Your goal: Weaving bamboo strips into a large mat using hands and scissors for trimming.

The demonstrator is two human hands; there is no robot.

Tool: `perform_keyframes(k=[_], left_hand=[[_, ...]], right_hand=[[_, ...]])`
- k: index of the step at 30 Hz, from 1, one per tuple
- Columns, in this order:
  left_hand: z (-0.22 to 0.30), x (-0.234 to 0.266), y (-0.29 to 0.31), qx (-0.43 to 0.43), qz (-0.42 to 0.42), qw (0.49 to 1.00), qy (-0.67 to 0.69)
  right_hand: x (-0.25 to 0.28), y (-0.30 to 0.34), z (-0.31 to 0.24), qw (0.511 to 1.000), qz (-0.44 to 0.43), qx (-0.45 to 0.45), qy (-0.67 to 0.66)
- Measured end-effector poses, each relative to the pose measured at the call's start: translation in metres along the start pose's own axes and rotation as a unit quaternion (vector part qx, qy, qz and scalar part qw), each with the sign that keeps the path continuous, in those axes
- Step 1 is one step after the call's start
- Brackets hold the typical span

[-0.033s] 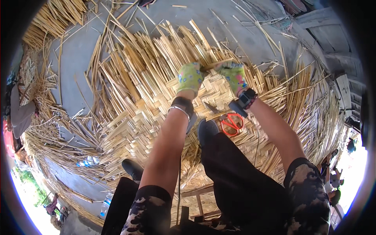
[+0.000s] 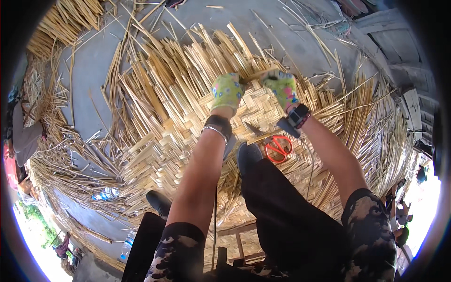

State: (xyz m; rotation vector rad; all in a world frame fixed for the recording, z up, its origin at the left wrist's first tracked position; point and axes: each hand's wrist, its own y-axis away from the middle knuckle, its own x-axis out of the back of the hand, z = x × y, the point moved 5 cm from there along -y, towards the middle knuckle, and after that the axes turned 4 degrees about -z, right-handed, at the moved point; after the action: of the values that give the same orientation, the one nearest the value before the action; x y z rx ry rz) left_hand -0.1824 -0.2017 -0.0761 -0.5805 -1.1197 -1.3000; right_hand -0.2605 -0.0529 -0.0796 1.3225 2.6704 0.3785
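Observation:
My left hand (image 2: 226,91), in a yellow-green flowered glove, is closed on the left end of a flattened reed strip (image 2: 257,75). The strip's other end meets my right hand (image 2: 282,87), gloved alike, whose fingers look closed on it but are slightly blurred. Both hands are over the far edge of a woven reed mat (image 2: 183,136), where loose reed ends (image 2: 206,58) fan out. Scissors with orange-red handles (image 2: 278,149) lie on the weave, nearer to me than my hands, their dark blade pointing up and left.
My dark shoe (image 2: 248,157) rests on the mat beside the scissors. Loose reeds (image 2: 70,160) heap up on the left. A reed bundle (image 2: 66,23) lies at the far left, and plastic bottles (image 2: 127,246) at the near left. Wooden boards (image 2: 390,37) stand at the right.
My right hand has shifted slightly to the right, away from the left one. More of the reed strip shows between them, and it tilts up a little more.

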Motion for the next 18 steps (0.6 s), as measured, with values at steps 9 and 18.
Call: perform_keyframes(k=[9, 18], left_hand=[[-0.007, 0.032, 0.005, 0.113, 0.033, 0.978, 0.170], [-0.015, 0.034, 0.013, 0.116, 0.137, 0.960, 0.217]], right_hand=[[-0.027, -0.069, -0.004, 0.956, -0.185, -0.066, 0.220], [-0.063, -0.086, 0.010, 0.738, -0.291, 0.223, 0.566]])
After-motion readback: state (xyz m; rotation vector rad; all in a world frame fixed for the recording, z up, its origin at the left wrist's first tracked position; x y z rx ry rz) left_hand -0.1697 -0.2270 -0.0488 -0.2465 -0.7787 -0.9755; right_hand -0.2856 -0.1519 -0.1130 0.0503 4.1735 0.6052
